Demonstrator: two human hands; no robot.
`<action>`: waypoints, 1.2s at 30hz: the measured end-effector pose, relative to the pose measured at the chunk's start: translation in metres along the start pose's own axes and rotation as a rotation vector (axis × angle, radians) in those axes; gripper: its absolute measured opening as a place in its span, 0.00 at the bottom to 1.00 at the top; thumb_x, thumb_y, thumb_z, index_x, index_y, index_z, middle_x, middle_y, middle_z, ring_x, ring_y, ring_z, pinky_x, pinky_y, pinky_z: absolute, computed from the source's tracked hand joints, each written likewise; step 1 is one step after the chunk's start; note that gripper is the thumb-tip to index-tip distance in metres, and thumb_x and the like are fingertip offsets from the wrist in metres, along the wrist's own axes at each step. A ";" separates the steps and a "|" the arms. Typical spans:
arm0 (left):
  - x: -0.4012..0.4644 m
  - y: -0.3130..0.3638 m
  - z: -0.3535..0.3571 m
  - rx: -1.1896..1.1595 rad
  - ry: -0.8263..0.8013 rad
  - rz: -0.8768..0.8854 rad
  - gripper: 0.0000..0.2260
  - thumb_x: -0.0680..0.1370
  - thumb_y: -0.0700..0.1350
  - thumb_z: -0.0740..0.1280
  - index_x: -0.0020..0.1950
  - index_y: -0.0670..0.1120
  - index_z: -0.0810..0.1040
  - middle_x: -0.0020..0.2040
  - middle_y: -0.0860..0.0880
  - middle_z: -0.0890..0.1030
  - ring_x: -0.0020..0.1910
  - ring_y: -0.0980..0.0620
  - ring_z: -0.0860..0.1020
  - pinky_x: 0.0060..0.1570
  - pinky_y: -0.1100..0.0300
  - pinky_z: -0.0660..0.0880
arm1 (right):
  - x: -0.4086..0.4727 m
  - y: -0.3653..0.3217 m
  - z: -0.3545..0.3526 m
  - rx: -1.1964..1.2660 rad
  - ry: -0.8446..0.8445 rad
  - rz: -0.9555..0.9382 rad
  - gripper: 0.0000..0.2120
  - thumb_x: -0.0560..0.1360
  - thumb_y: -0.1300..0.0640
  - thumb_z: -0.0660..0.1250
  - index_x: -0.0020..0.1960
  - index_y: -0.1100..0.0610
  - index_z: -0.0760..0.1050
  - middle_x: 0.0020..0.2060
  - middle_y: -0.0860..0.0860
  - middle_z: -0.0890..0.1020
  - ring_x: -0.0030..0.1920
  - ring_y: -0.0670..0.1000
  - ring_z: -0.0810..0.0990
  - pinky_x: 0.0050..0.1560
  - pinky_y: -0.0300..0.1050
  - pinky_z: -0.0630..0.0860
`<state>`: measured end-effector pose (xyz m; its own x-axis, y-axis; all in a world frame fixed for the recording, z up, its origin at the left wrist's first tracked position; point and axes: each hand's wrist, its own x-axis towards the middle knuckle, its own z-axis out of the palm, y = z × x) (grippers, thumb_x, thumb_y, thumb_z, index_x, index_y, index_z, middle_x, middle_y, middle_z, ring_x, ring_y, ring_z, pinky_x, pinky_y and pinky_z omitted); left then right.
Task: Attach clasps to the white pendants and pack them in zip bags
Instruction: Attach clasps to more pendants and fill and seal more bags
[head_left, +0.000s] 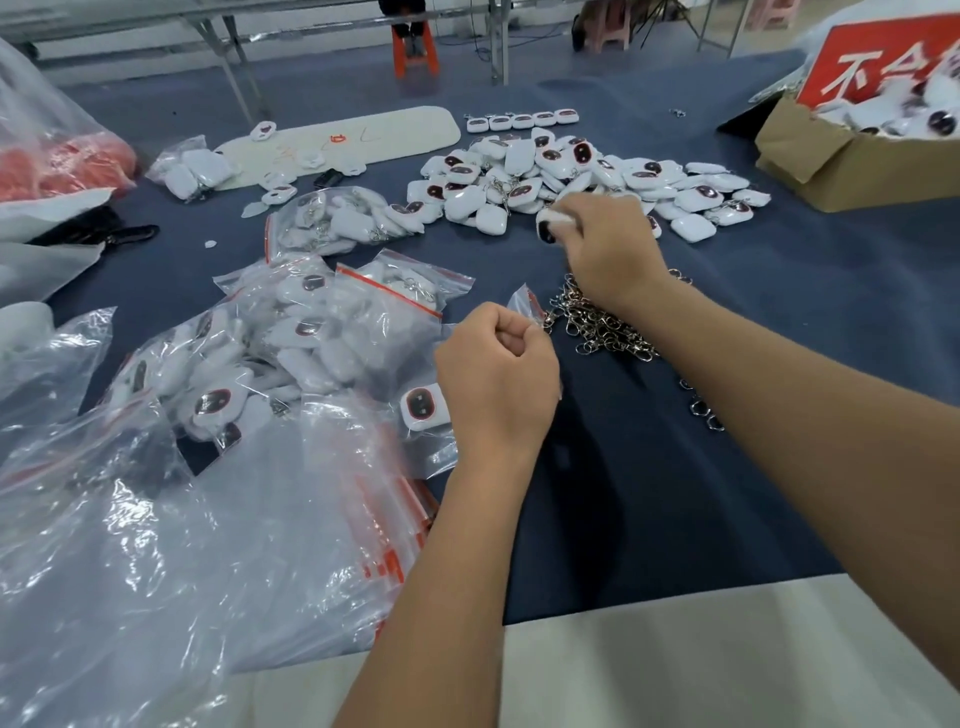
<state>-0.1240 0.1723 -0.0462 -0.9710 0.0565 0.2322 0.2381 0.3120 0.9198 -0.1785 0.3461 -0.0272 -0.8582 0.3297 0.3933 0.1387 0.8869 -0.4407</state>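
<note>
At the far edge of a heap of silver metal clasps (602, 327), the right hand (605, 249) curls tightly around a white rounded plastic pendant (551, 223). Nearer, the left hand (498, 374), fisted, pinches a clear red-striped zip bag (524, 304) at its corner above the navy cloth-covered table (675, 493).

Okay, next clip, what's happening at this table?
A person is putting pendants together. The right hand grips one white pendant at the near edge of the loose pendant pile. The left hand is curled, pinching the corner of a small zip bag beside the heap of metal clasps. Filled bags lie to the left on the dark cloth. Whether this pendant has a clasp yet can't be seen.
</note>
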 end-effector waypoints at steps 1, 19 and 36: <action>0.001 0.000 0.000 0.001 0.000 -0.001 0.06 0.72 0.37 0.69 0.35 0.45 0.79 0.28 0.53 0.77 0.31 0.59 0.75 0.33 0.72 0.69 | -0.007 -0.005 -0.004 0.190 0.067 0.088 0.11 0.84 0.59 0.63 0.60 0.63 0.80 0.48 0.59 0.85 0.47 0.58 0.84 0.50 0.48 0.77; -0.001 -0.002 0.004 -0.049 -0.062 0.081 0.05 0.78 0.43 0.69 0.42 0.46 0.81 0.37 0.52 0.82 0.38 0.55 0.79 0.42 0.62 0.75 | -0.123 -0.032 -0.007 1.176 0.105 0.431 0.06 0.84 0.59 0.65 0.52 0.58 0.81 0.43 0.56 0.86 0.39 0.53 0.83 0.38 0.50 0.81; 0.004 -0.003 0.003 -0.169 -0.121 0.010 0.04 0.76 0.43 0.74 0.44 0.43 0.85 0.43 0.45 0.85 0.44 0.44 0.83 0.51 0.42 0.80 | -0.122 -0.030 -0.005 1.122 -0.042 0.289 0.13 0.84 0.65 0.60 0.60 0.59 0.82 0.53 0.61 0.86 0.50 0.57 0.85 0.55 0.57 0.81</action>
<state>-0.1285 0.1741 -0.0493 -0.9616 0.1754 0.2113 0.2379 0.1475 0.9600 -0.0755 0.2805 -0.0580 -0.8847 0.4437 0.1431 -0.1657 -0.0124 -0.9861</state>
